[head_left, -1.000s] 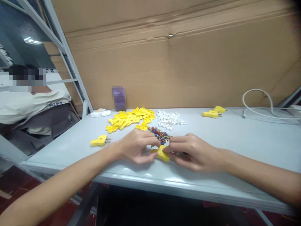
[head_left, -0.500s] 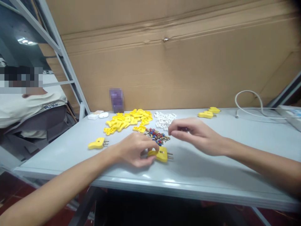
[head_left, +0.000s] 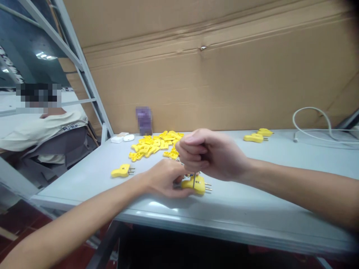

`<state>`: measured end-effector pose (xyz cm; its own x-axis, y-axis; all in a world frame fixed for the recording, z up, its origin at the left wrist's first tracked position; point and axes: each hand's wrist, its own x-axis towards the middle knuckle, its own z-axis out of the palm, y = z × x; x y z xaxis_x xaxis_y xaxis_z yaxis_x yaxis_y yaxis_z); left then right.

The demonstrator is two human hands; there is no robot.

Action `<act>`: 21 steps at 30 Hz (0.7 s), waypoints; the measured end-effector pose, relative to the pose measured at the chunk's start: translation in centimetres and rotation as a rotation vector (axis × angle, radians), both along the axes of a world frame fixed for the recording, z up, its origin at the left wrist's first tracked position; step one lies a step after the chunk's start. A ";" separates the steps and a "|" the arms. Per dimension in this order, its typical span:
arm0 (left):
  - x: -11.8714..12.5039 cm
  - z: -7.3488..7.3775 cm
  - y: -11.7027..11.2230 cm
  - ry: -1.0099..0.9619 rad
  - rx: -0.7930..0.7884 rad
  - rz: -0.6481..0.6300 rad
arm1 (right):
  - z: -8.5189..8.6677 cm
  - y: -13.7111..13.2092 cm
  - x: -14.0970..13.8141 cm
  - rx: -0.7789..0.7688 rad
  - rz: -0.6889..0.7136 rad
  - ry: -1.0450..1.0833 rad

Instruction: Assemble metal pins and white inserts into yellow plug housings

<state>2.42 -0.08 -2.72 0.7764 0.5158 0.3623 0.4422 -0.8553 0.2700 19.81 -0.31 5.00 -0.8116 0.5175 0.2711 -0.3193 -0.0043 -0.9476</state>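
A yellow plug [head_left: 198, 185] with two metal pins lies on the grey table [head_left: 252, 175], near its front edge. My left hand [head_left: 165, 181] pinches the plug's left end and holds it down. Above the plug, my right hand [head_left: 210, 154] is closed in a fist around a thin tool, a screwdriver [head_left: 194, 180] by its metal shaft, which points straight down onto the plug's top. My right hand hides most of the small parts behind it.
A pile of yellow plug shells [head_left: 153, 145] lies behind my hands. A finished yellow plug [head_left: 122, 171] sits at the left, two more plugs [head_left: 256, 136] at the far right. White cable [head_left: 314, 123], white earbud case [head_left: 122, 138], cardboard wall [head_left: 213, 74]. A seated person [head_left: 42, 130] is left.
My right hand left the plug, reached back over the small parts, then came forward as a fist holding the thin tool over the plug. My left hand stayed on the plug.
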 end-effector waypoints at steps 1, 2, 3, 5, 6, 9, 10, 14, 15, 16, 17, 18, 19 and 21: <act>0.0 0.1 0.0 0.019 -0.020 0.007 | -0.4 0.3 0.0 -0.025 -0.007 -0.006; 0.1 0.2 -0.1 0.032 -0.041 0.011 | -0.8 0.5 0.0 -0.050 -0.015 -0.013; 0.1 0.3 -0.2 0.041 -0.061 0.015 | -1.1 0.8 0.1 -0.074 -0.025 -0.020; 0.1 0.6 -0.4 0.045 -0.084 0.022 | -1.3 1.1 0.3 -0.112 -0.034 -0.030; 0.2 0.6 -0.5 0.045 -0.088 0.027 | -1.2 1.2 0.4 -0.121 -0.033 -0.031; 0.2 0.7 -0.6 0.052 -0.077 0.033 | -0.8 1.2 0.5 -0.118 -0.029 -0.023; 0.2 0.7 -0.7 0.057 -0.068 0.035 | -0.7 1.2 0.5 -0.112 -0.028 -0.020; 0.2 0.8 -0.6 0.083 -0.050 0.043 | -0.7 1.4 0.5 -0.097 -0.021 -0.009; 0.3 0.8 -0.7 0.089 -0.053 0.043 | -0.7 1.5 0.5 -0.097 -0.022 -0.006; 0.3 0.8 -0.7 0.093 -0.057 0.044 | -0.8 1.5 0.5 -0.096 -0.023 -0.001; 0.3 0.8 -0.7 0.095 -0.061 0.045 | -0.8 1.6 0.5 -0.096 -0.026 0.004; 0.3 0.9 -0.7 0.095 -0.066 0.048 | -0.9 1.6 0.5 -0.095 -0.027 0.008; 0.3 0.9 -0.7 0.095 -0.071 0.050 | -0.9 1.6 0.5 -0.094 -0.028 0.009; 0.3 0.9 -0.8 0.091 -0.083 0.051 | -1.0 1.6 0.4 -0.086 -0.026 0.005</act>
<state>2.75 -0.87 -1.82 0.7762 0.5804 0.2462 0.5100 -0.8076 0.2960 20.21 1.25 4.00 -0.7965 0.5597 0.2288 -0.3253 -0.0778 -0.9424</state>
